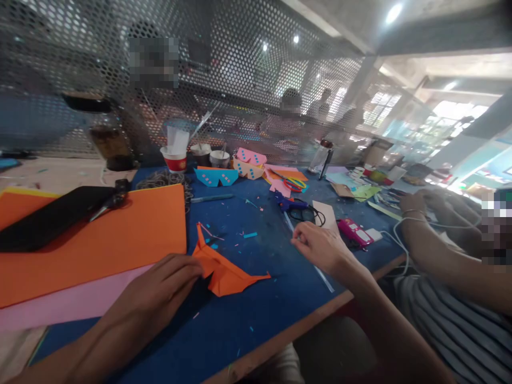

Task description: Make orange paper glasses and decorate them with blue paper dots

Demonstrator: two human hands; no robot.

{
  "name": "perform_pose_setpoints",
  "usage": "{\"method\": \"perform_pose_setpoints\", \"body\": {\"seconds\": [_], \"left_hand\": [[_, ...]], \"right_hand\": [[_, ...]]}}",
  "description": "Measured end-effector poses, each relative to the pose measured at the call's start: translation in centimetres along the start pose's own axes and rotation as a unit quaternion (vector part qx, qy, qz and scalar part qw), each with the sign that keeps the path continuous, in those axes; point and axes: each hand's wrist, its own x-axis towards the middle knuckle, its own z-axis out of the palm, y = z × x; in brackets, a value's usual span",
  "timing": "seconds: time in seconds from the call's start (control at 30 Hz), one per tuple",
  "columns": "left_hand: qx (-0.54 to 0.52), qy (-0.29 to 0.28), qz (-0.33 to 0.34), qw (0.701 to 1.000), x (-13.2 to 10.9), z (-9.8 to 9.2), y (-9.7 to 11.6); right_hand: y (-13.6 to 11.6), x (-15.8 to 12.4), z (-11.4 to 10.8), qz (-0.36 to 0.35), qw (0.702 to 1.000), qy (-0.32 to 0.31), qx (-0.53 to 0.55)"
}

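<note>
An orange folded paper piece [228, 274] with pointed ends lies on the blue tabletop [256, 314]. My left hand [160, 288] grips its left side, fingers together, the fingertips partly hidden. To the right, my right hand [320, 245] is held over the table with its fingers curled and thumb against them; whether anything small is in them I cannot make out. A long clear stick [322, 278] passes beneath that hand. Just beyond it lie a blue tool [285, 201] resembling a glue gun and black-handled scissors [308, 214].
Orange sheets [152, 224] bear a black flat case [52, 216] at left. Decorated paper pieces [216, 177], a red cup [175, 160] and red-yellow scissors [294, 184] stand farther back. A pink device [354, 233] lies right, near another person's arm [440, 256].
</note>
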Motion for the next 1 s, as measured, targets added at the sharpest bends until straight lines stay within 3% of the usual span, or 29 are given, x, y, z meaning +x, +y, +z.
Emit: {"method": "perform_pose_setpoints", "body": {"seconds": [0.07,0.13,0.23,0.37,0.6,1.0], "left_hand": [[-0.011,-0.022,-0.016,1.000,-0.1,0.1,0.0],[-0.006,-0.041,-0.015,0.999,-0.3,0.0,0.1],[0.004,-0.048,-0.029,0.998,-0.4,-0.2,0.3],[0.015,-0.045,-0.015,0.999,-0.5,-0.4,0.5],[0.018,-0.046,0.006,0.999,-0.1,-0.4,1.0],[-0.017,-0.016,-0.012,1.000,-0.3,-0.3,1.2]], "right_hand": [[-2.2,-0.3,-0.3,-0.090,0.989,0.061,0.102],[-4.8,-0.2,-0.7,-0.185,0.964,0.079,0.175],[-8.1,0.8,-0.8,-0.285,0.932,0.028,0.224],[-10.4,3.0,0.6,-0.345,0.908,-0.053,0.232],[-10.8,3.9,3.1,-0.356,0.896,-0.101,0.245],[-11.1,3.9,4.4,-0.355,0.898,-0.083,0.245]]}}
